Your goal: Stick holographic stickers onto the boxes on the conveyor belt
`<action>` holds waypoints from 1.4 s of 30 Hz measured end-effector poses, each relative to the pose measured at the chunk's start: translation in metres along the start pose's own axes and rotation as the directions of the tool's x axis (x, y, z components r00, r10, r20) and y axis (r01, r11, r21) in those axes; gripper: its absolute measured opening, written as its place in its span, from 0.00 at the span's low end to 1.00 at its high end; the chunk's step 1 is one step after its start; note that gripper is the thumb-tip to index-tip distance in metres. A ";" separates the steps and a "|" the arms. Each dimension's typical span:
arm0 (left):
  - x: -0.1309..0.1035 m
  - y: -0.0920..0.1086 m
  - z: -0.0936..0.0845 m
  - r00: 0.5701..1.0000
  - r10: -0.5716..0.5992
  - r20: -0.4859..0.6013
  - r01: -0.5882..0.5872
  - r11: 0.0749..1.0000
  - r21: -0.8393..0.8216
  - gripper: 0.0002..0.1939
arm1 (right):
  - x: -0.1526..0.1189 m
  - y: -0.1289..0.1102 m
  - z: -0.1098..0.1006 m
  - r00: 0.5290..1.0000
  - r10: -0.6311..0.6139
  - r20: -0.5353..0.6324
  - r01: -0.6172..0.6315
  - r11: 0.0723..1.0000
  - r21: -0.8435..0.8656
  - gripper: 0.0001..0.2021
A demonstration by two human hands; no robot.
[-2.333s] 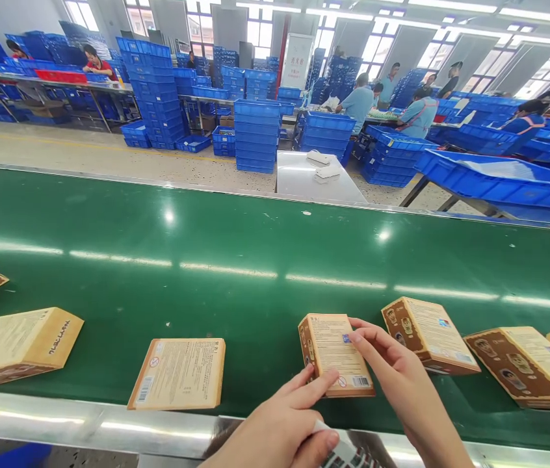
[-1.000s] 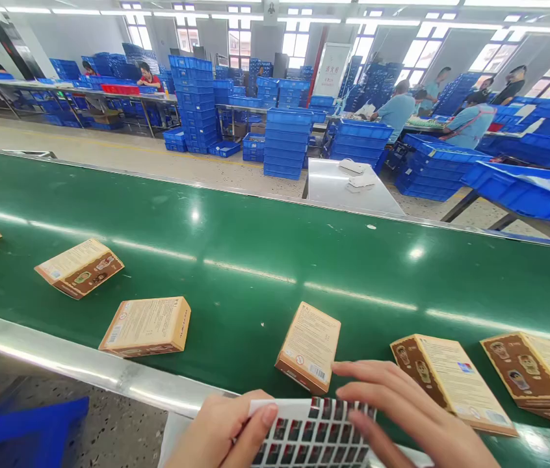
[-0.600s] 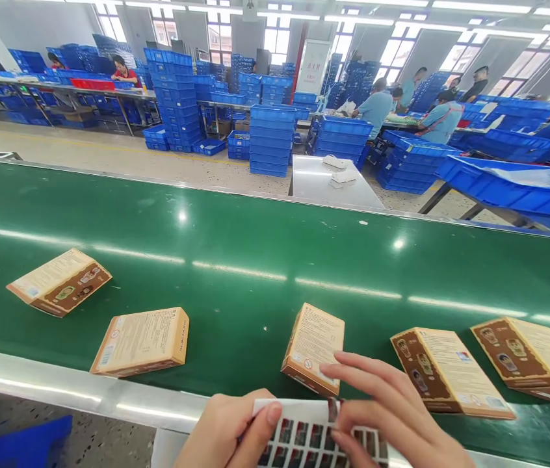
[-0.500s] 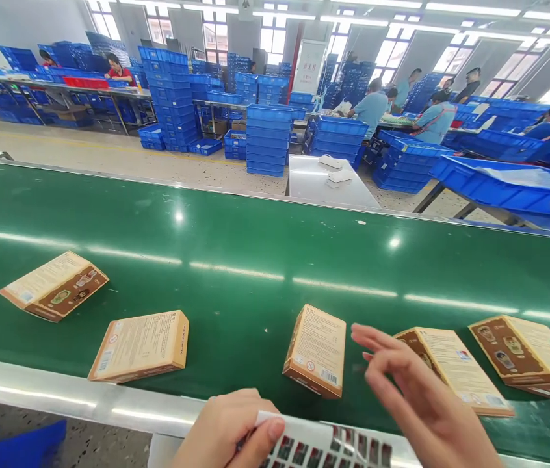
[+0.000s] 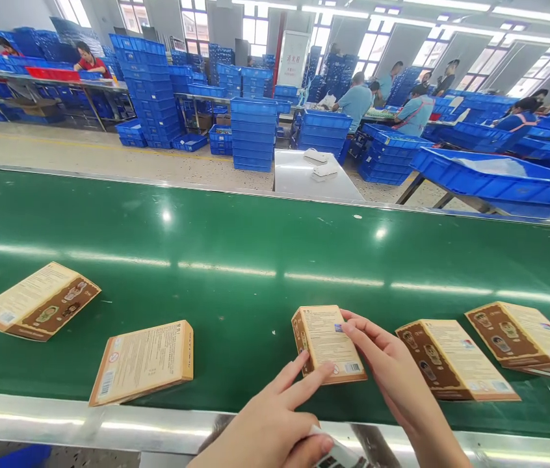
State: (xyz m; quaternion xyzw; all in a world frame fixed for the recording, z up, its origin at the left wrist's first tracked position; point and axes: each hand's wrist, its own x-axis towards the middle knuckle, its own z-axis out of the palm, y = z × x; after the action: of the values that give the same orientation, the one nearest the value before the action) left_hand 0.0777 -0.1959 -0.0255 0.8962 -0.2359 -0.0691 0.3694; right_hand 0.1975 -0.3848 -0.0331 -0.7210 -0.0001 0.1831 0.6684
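A cream-and-brown carton (image 5: 326, 348) lies on the green belt in front of me. My right hand (image 5: 377, 351) is at its upper right, fingertips together on a small blue-and-red sticker (image 5: 339, 327) against the printed face. My left hand (image 5: 279, 409) reaches the carton's lower left, two fingers extended onto it. Beneath them, its thumb and curled fingers hold a sticker sheet (image 5: 340, 455), mostly cut off by the lower frame edge. Right of my hands lies another carton (image 5: 460, 357) bearing a similar sticker.
Further cartons lie on the belt (image 5: 226, 247): one at left centre (image 5: 145, 361), one far left (image 5: 36, 299), one at right (image 5: 523, 338). A metal rail (image 5: 84, 422) edges the near side. Beyond stand stacked blue crates (image 5: 254, 133), a metal table (image 5: 304, 175) and several people.
My right hand has moved left onto the middle carton, which is turned slightly. A sticker now shows on its face. My left hand has come forward to touch it, the sheet dropping lower.
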 end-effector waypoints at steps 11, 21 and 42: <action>0.016 0.003 0.010 0.998 0.046 0.039 -0.048 0.998 0.047 0.15 | -0.001 0.007 -0.007 0.973 -0.157 -0.170 0.102 0.951 -0.290 0.24; -0.067 -0.002 -0.053 0.972 -0.140 -0.191 0.124 0.988 -0.095 0.18 | -0.017 -0.020 -0.012 0.774 -0.561 -0.293 0.202 0.657 -0.726 0.22; -0.093 -0.005 -0.043 0.742 -0.617 -0.261 0.511 0.773 -0.376 0.26 | -0.054 0.004 0.076 0.404 -0.718 0.568 0.868 0.103 -0.486 0.08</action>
State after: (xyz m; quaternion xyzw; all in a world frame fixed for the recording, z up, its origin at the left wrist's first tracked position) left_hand 0.0106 -0.1217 -0.0028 0.8596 0.1356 -0.0413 0.4909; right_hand 0.1262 -0.3251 -0.0258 -0.7803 -0.5238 -0.1568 0.3035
